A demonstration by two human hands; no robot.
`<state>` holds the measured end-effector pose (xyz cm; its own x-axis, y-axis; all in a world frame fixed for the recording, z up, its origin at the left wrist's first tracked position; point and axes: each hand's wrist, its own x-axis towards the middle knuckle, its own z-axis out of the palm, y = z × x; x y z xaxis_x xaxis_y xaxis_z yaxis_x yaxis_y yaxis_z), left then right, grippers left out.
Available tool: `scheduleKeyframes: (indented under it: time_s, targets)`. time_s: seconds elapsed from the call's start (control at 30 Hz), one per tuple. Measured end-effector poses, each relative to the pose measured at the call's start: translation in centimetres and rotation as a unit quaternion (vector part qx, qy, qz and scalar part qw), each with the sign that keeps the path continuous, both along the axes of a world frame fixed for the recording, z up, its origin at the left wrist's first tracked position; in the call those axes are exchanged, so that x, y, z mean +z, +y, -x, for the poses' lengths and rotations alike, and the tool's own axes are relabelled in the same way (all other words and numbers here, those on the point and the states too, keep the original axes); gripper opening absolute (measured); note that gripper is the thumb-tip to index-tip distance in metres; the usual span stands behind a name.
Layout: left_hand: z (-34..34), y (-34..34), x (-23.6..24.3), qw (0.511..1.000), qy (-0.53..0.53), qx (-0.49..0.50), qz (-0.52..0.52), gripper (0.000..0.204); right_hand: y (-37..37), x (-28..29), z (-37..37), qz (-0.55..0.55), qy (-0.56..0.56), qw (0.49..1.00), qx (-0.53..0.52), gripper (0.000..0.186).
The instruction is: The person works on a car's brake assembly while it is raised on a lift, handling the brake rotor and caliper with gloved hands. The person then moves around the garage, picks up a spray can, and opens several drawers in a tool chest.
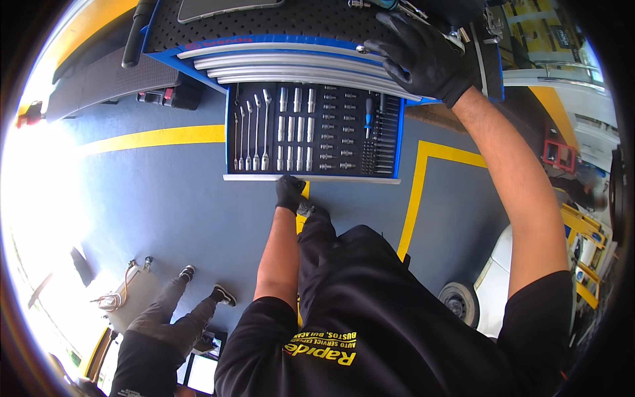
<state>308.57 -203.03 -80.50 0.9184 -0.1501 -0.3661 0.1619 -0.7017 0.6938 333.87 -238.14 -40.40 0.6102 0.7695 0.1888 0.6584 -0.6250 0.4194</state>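
The left hand [290, 193], in a black glove, has its fingers curled down over the front edge of the open drawer [311, 178], gripping the pale metal lip near its middle; the right hand [423, 56], also gloved in black, lies spread and flat on the upper right part of the tool cabinet [264, 26], fingers released and splayed over the closed drawer fronts just below the worktop, grasping nothing that can be made out; the open drawer stands pulled out below the stack of closed silver drawer fronts [291, 66], its dark foam tray holding a row of ratchets and extension bars [251, 132] at the left, upright sockets [296, 129] in the middle, small bits [337, 129] further right and a blue-handled screwdriver [368, 116] near the right side; the cabinet's worktop is a black perforated mat with a blue rim, and small metal tools lie on it just beyond the right hand; both bare forearms rise from short black sleeves of a dark shirt with yellow lettering; the floor [165, 192] is blue-grey with yellow lines [159, 137]; at the lower left another person [159, 331] in dark clothes and dark shoes stands well apart; at the lower right a white car [493, 291] with one wheel shows.
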Motion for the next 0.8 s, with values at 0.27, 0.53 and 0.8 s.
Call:
scheduleKeyframes:
  time_s: [0.27, 0.53, 0.8]
  targets:
    - [-15.2, -4.8, 2.1, 0.988, -0.152, 0.017, 0.025, 0.020, 0.1, 0.3, -0.4, -0.030, 0.015, 0.999, 0.005, 0.059]
    - [-27.6, -6.8, -5.9, 0.969, -0.123, -0.112, -0.181, 0.024, 0.3, -0.1, -0.7, -0.063, -0.090, 0.992, 0.057, 0.050]
    - [-29.5, -10.0, -9.6, 0.973, -0.217, 0.007, -0.071, 0.026, -0.8, -1.6, -2.8, -0.023, -0.197, 0.973, 0.117, 0.050]
